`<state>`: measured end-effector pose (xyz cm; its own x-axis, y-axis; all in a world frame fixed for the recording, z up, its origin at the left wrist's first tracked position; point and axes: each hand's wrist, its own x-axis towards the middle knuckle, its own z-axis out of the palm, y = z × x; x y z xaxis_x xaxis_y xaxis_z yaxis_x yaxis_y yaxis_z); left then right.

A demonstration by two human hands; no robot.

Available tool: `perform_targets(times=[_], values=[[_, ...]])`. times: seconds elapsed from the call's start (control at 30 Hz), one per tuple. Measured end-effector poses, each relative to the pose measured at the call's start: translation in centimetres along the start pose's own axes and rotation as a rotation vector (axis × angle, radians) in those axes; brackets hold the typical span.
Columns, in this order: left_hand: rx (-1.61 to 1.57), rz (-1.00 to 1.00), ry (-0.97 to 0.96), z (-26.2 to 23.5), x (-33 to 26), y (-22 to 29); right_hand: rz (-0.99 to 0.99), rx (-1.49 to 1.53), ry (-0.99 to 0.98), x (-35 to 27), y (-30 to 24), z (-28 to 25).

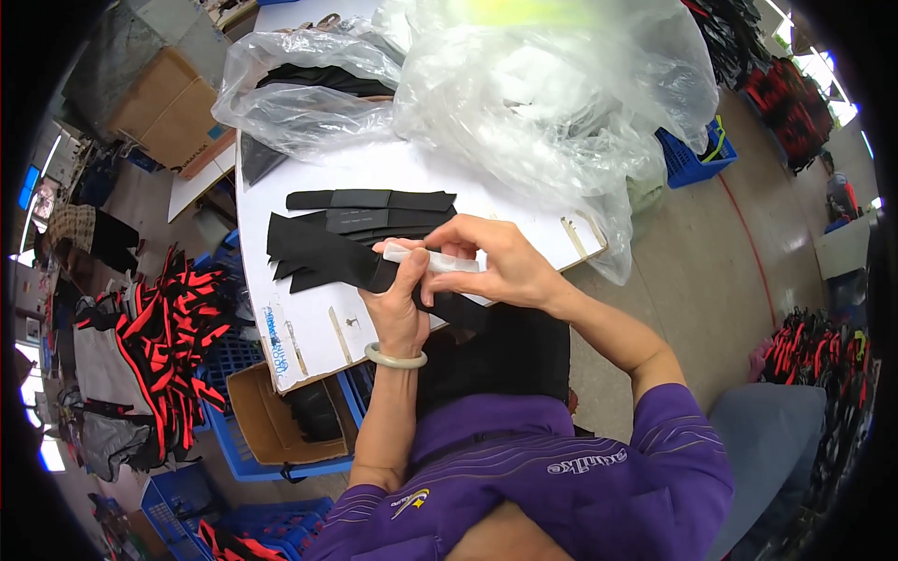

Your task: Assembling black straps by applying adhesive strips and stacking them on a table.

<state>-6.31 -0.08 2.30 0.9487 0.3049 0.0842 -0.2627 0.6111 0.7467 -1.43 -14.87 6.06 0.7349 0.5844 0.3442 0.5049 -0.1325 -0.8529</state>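
Near the table's front edge, my left hand (400, 292) is closed on a bundle of black fabric strips (318, 251), whose fanned ends point left. Its thumb also presses on a narrow white strip (454, 263) lying across the bundle; whether this is paper or tape I cannot tell. My right hand (505, 262) pinches the right part of that white strip, fingers bent close to the left hand. Just beyond the bundle, more black strips with dark grey bands (360, 198) lie flat, partly hidden by my hands.
Clear plastic bags (552, 122) cover the far side of the white table (323, 351); one holds black material (327, 79). A cardboard box (271, 416) in a blue crate (245, 466) stands at the left below. Another blue crate (687, 159) is at the right. Red-and-black pieces (173, 346) hang at the left.
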Motion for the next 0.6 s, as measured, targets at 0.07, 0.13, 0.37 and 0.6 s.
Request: perform_targets(times=[0.07, 0.13, 0.37, 0.6], values=[[0.02, 0.004, -0.001, -0.5, -0.2, -0.1, 0.035, -0.06, -0.036, 0.2, 0.0, 0.4], [0.012, -0.002, -0.06, -0.9, -0.1, -0.2, 0.255, 0.441, -0.053, 0.2, 0.7, 0.8], [-0.484, -0.25, 0.157, -2.8, 2.9, 2.5, 0.206, 0.193, -0.102, -1.5, 0.0, -0.6], [-0.657, -0.366, 0.199, -3.5, 3.5, 2.1, 0.16, 0.052, -0.171, -1.6, -0.4, -0.4]])
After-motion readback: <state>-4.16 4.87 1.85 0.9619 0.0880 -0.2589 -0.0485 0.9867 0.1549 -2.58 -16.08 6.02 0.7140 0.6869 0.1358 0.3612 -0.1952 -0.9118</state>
